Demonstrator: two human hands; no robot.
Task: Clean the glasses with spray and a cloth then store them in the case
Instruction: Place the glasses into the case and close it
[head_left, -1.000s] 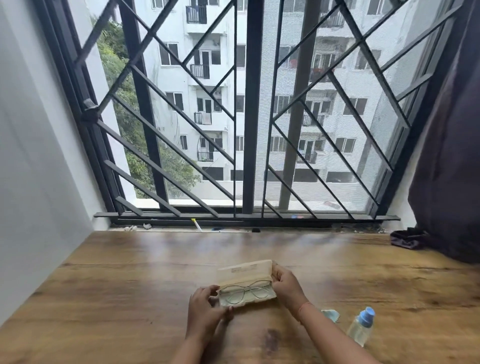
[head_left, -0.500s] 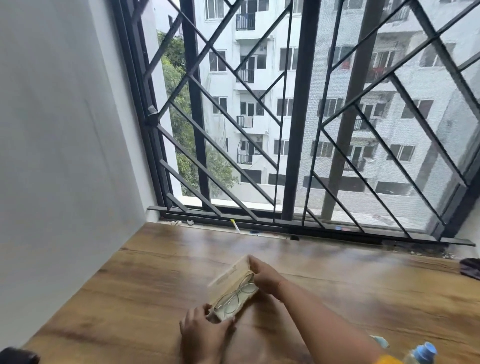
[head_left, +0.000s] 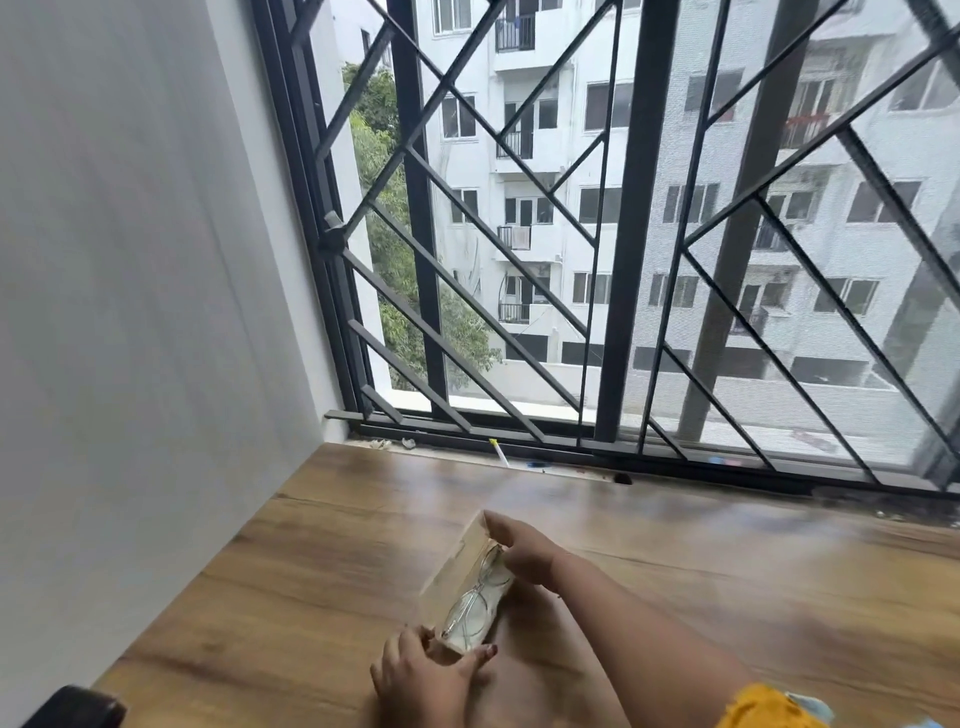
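The open case (head_left: 451, 582), glasses (head_left: 475, 603) inside, ran near-to-far, left hand (head_left: 421, 680) gripping its near end, right hand (head_left: 522, 551) its far.

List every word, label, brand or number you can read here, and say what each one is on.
No text can be read in this picture.
case: plain tan lid, no print visible.
glasses: no marking visible on the thin frame.
small bits on the window track: too small and blurred to show any lettering.
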